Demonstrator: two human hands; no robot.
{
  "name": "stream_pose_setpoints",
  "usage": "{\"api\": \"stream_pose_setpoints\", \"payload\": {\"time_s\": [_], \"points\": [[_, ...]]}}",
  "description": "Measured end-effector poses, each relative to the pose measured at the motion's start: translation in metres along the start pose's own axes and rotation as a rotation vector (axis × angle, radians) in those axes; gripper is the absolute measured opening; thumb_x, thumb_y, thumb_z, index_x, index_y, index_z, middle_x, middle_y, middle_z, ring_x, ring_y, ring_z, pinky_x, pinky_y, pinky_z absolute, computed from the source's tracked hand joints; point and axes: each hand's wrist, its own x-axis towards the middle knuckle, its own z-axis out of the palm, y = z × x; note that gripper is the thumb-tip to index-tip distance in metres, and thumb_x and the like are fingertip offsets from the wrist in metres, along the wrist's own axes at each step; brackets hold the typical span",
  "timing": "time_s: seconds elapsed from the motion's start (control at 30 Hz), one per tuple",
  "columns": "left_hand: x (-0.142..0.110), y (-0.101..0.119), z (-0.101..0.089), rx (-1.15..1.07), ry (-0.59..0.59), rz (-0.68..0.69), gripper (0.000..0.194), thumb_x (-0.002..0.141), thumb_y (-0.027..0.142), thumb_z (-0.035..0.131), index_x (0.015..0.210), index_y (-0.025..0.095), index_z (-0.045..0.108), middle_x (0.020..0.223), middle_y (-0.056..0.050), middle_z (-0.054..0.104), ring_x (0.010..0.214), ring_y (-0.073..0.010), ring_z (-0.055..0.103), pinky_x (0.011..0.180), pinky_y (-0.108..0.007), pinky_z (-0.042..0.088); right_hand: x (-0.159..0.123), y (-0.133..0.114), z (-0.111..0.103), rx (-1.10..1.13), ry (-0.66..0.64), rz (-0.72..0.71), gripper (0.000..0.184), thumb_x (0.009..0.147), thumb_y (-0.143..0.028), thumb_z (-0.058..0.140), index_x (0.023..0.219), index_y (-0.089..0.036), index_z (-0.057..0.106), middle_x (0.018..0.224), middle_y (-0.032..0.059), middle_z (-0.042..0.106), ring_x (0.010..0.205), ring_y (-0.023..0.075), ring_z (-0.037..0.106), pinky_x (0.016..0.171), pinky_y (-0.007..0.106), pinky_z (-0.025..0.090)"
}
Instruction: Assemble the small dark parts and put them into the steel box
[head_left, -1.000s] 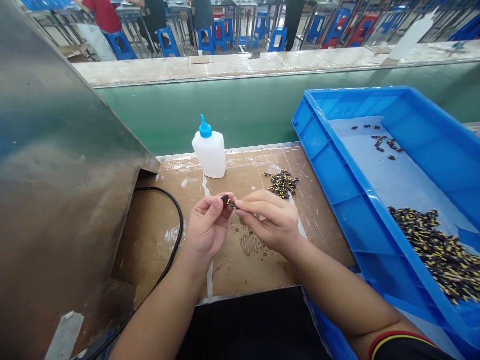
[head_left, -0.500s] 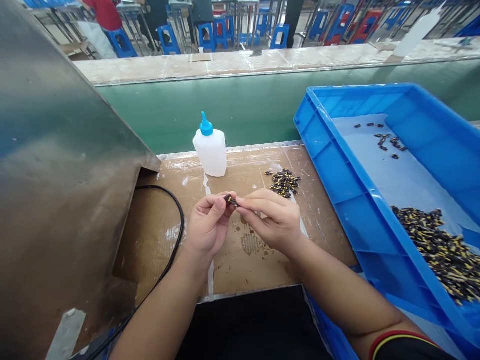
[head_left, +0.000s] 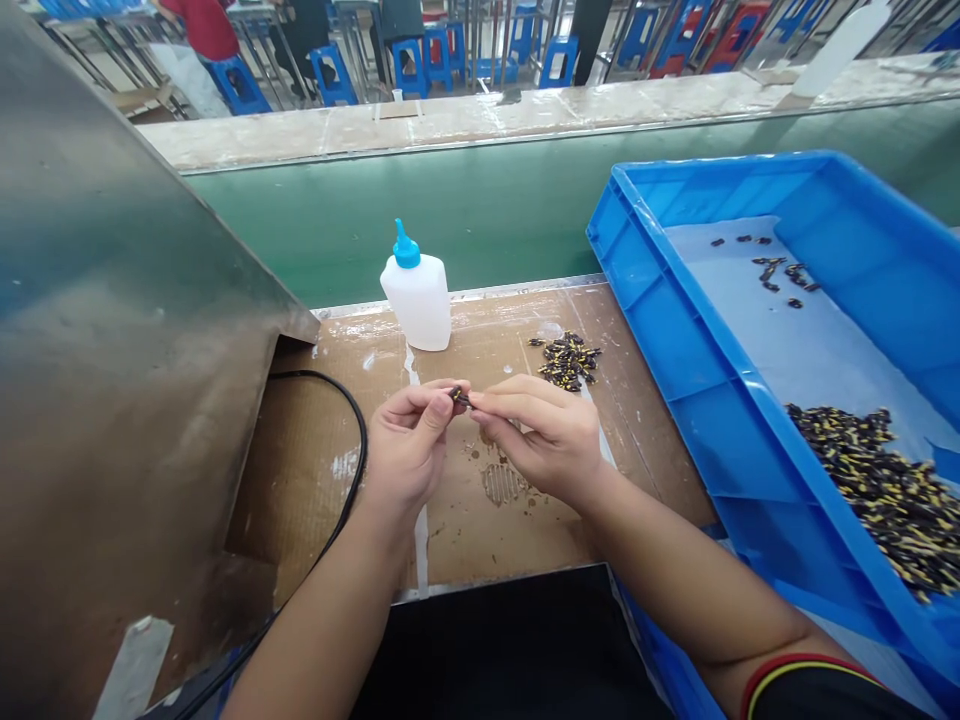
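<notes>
Between my two hands is a small black-and-yellow part (head_left: 459, 397), too small to name more exactly. My left hand (head_left: 412, 437) pinches its left end between thumb and fingers. From the other side, the fingertips of my right hand (head_left: 541, 428) are closed on its right end, and they hide some of it. Beyond my right hand, a loose pile of similar black-and-yellow parts (head_left: 566, 360) lies on the cardboard-covered bench (head_left: 480, 545). A white squeeze bottle (head_left: 418, 305) with a blue nozzle cap stands upright behind my left hand.
A blue crate (head_left: 664, 345) at the right holds a large heap of the same parts (head_left: 877, 480). At the left rises a metal housing (head_left: 142, 330), with a black cable (head_left: 364, 440) curving beside it. A green conveyor belt (head_left: 495, 220) runs behind the bench.
Both hands keep their pinch on the small part, which has turned slightly between the fingers. The whole view has shifted a little.
</notes>
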Motion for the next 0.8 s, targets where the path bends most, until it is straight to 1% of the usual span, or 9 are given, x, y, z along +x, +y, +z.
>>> {"api": "stream_pose_setpoints", "payload": {"time_s": [0.1, 0.33, 0.47, 0.53, 0.6, 0.73, 0.77, 0.8], "points": [[0.0, -0.001, 0.0, -0.01, -0.006, 0.018, 0.03, 0.07, 0.044, 0.103, 0.072, 0.023, 0.08, 0.095, -0.006, 0.084, 0.083, -0.0144, 0.076, 0.081, -0.025, 0.063, 0.0, -0.001, 0.001, 0.024, 0.008, 0.006, 0.019, 0.104, -0.011, 0.074, 0.117, -0.023, 0.079, 0.107, 0.0072, 0.083, 0.095, 0.0211, 0.08, 0.084, 0.037, 0.07], [-0.001, 0.0, 0.001, 0.022, -0.007, 0.047, 0.032, 0.072, 0.045, 0.102, 0.072, 0.022, 0.079, 0.095, -0.007, 0.083, 0.084, -0.0159, 0.077, 0.08, -0.027, 0.063, -0.001, -0.003, 0.0, 0.065, 0.016, 0.038, 0.018, 0.105, -0.012, 0.074, 0.118, -0.024, 0.079, 0.109, 0.0068, 0.083, 0.096, 0.0208, 0.08, 0.086, 0.037, 0.07], [0.0, -0.002, 0.0, 0.022, -0.025, 0.075, 0.027, 0.076, 0.042, 0.1, 0.074, 0.023, 0.081, 0.095, -0.006, 0.084, 0.086, -0.0149, 0.078, 0.083, -0.024, 0.063, -0.001, -0.003, 0.001, 0.05, 0.025, 0.019, 0.016, 0.104, -0.011, 0.075, 0.116, -0.022, 0.079, 0.106, 0.0084, 0.083, 0.095, 0.0201, 0.08, 0.085, 0.036, 0.07], [-0.001, -0.005, -0.003, 0.046, -0.029, 0.103, 0.025, 0.079, 0.041, 0.097, 0.076, 0.023, 0.081, 0.097, -0.006, 0.084, 0.09, -0.0163, 0.08, 0.086, -0.026, 0.064, -0.001, -0.003, 0.002, 0.028, 0.029, 0.008, 0.016, 0.104, -0.011, 0.075, 0.116, -0.022, 0.078, 0.106, 0.008, 0.082, 0.095, 0.02, 0.079, 0.085, 0.036, 0.07], [-0.001, -0.008, -0.007, 0.112, -0.041, 0.164, 0.021, 0.085, 0.039, 0.093, 0.08, 0.023, 0.082, 0.101, -0.007, 0.084, 0.094, -0.0185, 0.081, 0.089, -0.029, 0.066, -0.001, -0.003, 0.002, -0.005, 0.032, -0.009, 0.016, 0.104, -0.011, 0.074, 0.116, -0.022, 0.078, 0.106, 0.0074, 0.082, 0.094, 0.0199, 0.079, 0.084, 0.036, 0.069], [-0.003, -0.01, -0.01, 0.329, -0.061, 0.382, 0.004, 0.094, 0.026, 0.084, 0.092, 0.023, 0.085, 0.109, -0.008, 0.085, 0.101, -0.02, 0.082, 0.094, -0.031, 0.067, -0.001, 0.0, 0.001, -0.046, 0.047, -0.044, 0.015, 0.104, -0.009, 0.074, 0.114, -0.02, 0.078, 0.105, 0.0085, 0.082, 0.093, 0.0203, 0.079, 0.083, 0.036, 0.069], [-0.003, -0.01, -0.01, 0.373, -0.059, 0.436, 0.002, 0.095, 0.022, 0.083, 0.094, 0.024, 0.085, 0.11, -0.008, 0.085, 0.102, -0.0196, 0.082, 0.094, -0.03, 0.067, -0.001, 0.0, 0.001, -0.045, 0.046, -0.043, 0.015, 0.104, -0.009, 0.074, 0.114, -0.02, 0.078, 0.105, 0.0085, 0.082, 0.094, 0.0204, 0.08, 0.083, 0.036, 0.069], [-0.003, -0.009, -0.01, 0.408, -0.059, 0.482, 0.005, 0.095, 0.02, 0.083, 0.097, 0.024, 0.085, 0.11, -0.007, 0.085, 0.102, -0.0193, 0.082, 0.094, -0.03, 0.067, -0.001, 0.001, 0.0, -0.043, 0.042, -0.038, 0.015, 0.104, -0.01, 0.074, 0.114, -0.02, 0.078, 0.106, 0.0082, 0.082, 0.094, 0.0204, 0.08, 0.083, 0.036, 0.069]]}}
